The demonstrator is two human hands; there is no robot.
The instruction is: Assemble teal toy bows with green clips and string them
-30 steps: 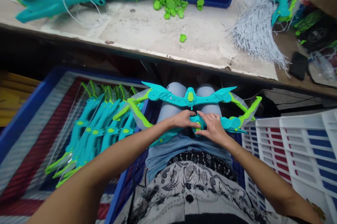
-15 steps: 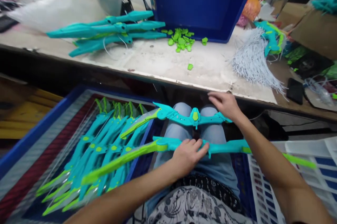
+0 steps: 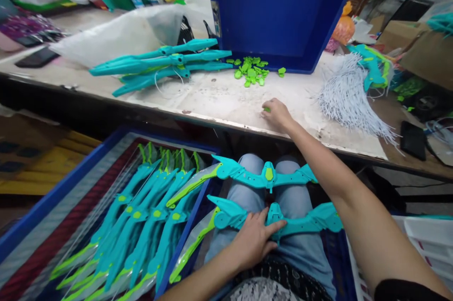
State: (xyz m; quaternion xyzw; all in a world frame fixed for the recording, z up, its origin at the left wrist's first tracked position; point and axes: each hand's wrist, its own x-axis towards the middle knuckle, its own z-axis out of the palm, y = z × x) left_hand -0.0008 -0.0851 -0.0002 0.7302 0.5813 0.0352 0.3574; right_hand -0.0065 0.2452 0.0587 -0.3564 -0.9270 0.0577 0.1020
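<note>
A turquoise toy bow (image 3: 304, 225) with lime-green limbs lies across the lap, and my left hand (image 3: 253, 237) holds it beside its centre. Its centre mount shows no green cap. Over at the table's front edge, my right hand (image 3: 278, 114) pinches a small green plastic piece (image 3: 266, 109). Farther up the knees rests a second toy bow (image 3: 244, 176), which has a green cap (image 3: 269, 174) at its centre. My right forearm hides the right ends of both bows. Behind my right hand is a pile of small green pieces (image 3: 251, 72).
Left of my lap, a blue crate (image 3: 88, 162) holds several capped bows. Stacked turquoise bows (image 3: 159, 62) lie on the table (image 3: 212, 98) by a white plastic bag (image 3: 120, 32). A blue bin (image 3: 265, 13) stands behind; white strings (image 3: 345, 96) hang over the right side.
My right hand has moved from the upper bow to the table and taken the lone green piece. The lower bow has turned, so its centre mount faces up. The view has shifted.
</note>
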